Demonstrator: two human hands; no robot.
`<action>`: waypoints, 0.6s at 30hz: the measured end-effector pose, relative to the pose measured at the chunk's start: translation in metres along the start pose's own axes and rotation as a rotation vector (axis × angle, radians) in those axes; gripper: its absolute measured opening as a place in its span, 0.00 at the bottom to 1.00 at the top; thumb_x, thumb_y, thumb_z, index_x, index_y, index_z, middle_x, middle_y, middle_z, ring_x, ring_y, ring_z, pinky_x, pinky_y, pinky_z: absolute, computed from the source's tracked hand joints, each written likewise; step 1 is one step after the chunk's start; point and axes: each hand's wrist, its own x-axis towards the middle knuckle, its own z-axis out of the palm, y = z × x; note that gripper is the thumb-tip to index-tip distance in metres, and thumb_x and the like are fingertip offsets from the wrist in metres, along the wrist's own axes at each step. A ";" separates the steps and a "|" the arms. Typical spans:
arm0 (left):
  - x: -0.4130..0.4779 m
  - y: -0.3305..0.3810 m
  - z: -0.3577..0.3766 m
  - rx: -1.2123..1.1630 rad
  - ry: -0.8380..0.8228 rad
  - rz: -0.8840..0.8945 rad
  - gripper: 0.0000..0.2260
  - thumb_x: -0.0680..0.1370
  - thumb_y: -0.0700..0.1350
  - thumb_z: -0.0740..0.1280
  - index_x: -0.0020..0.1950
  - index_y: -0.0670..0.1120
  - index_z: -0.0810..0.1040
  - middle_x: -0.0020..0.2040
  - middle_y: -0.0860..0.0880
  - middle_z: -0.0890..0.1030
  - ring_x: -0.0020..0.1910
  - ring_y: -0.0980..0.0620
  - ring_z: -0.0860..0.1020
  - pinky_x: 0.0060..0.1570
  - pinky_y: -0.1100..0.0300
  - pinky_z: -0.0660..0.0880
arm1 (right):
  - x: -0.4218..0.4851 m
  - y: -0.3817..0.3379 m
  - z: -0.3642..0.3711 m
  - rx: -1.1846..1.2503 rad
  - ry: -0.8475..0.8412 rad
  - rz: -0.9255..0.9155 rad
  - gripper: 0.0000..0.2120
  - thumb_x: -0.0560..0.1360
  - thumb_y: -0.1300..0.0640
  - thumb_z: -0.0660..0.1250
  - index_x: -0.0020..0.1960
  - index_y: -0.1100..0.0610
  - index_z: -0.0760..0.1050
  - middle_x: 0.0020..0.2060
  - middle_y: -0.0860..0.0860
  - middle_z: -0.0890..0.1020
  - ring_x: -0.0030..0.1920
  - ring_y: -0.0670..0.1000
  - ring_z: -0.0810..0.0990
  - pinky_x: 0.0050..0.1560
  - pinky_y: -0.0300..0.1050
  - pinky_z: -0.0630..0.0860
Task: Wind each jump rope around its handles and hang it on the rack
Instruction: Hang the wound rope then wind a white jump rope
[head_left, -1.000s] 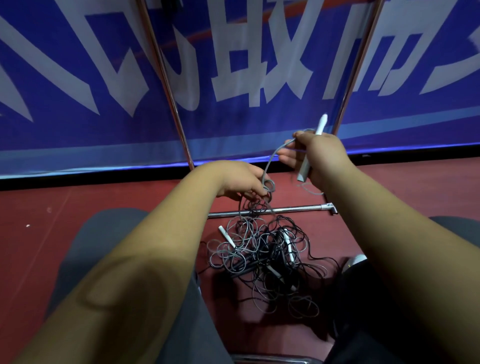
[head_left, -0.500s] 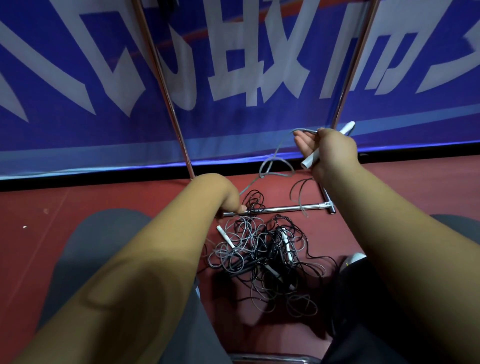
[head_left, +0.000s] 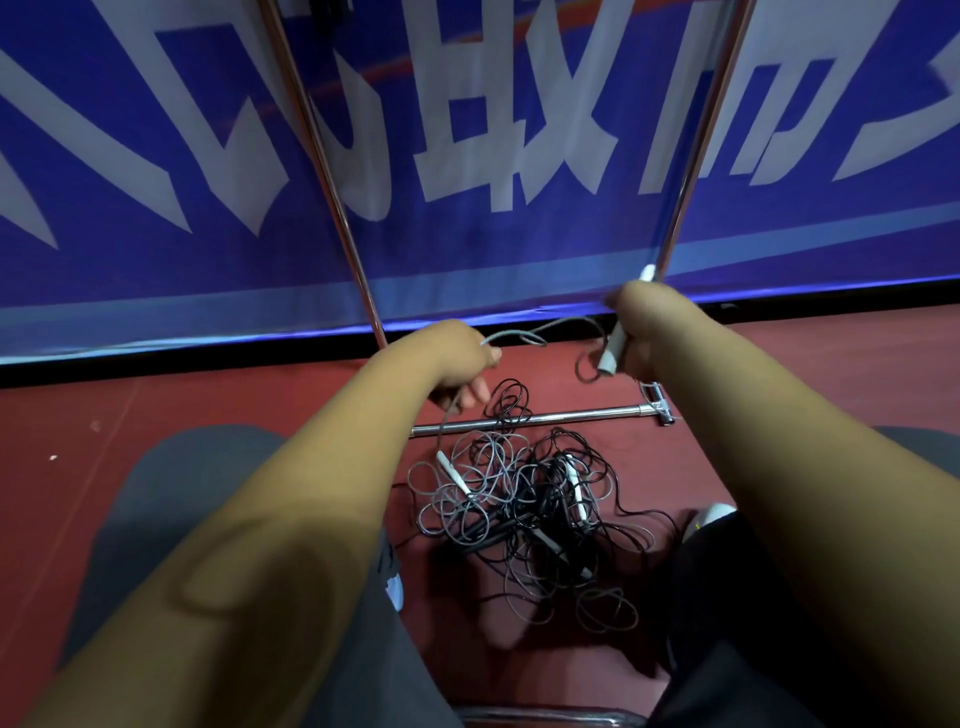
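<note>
Rack (head_left: 582, 414) uprights cut off at top. Right hand (head_left: 649, 332) clenched on handle (head_left: 610, 353), mostly hidden; left hand (head_left: 457, 364) grips grey cord (head_left: 511, 333). Tangle (head_left: 524, 504) on floor (head_left: 208, 405).

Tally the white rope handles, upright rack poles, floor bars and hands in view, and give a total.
White handles: 3 plainly seen, one handle in the right hand, two more in the pile; the tangle may hide others
Upright poles: 2
Floor bars: 1
Hands: 2, the left hand gripping the grey cord
Total: 8
</note>
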 end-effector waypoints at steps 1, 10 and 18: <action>-0.004 0.005 -0.001 -0.100 0.030 0.027 0.13 0.89 0.50 0.59 0.63 0.43 0.78 0.42 0.42 0.86 0.28 0.50 0.79 0.35 0.56 0.80 | -0.001 0.004 0.002 -0.067 -0.058 0.038 0.10 0.85 0.57 0.62 0.64 0.61 0.70 0.47 0.58 0.76 0.44 0.58 0.78 0.53 0.60 0.81; -0.017 0.026 -0.013 -0.755 -0.002 0.061 0.11 0.87 0.45 0.64 0.60 0.37 0.77 0.42 0.42 0.83 0.40 0.47 0.86 0.37 0.47 0.86 | -0.013 0.000 0.015 -0.899 0.088 -0.418 0.17 0.83 0.69 0.62 0.70 0.67 0.76 0.64 0.65 0.81 0.60 0.64 0.82 0.58 0.50 0.79; -0.016 0.031 -0.021 -0.996 0.118 0.260 0.06 0.85 0.33 0.64 0.61 0.37 0.78 0.52 0.38 0.86 0.48 0.41 0.89 0.44 0.50 0.86 | -0.026 0.030 0.032 -0.370 -0.551 -0.116 0.11 0.82 0.60 0.67 0.61 0.61 0.84 0.58 0.56 0.88 0.56 0.54 0.84 0.56 0.48 0.78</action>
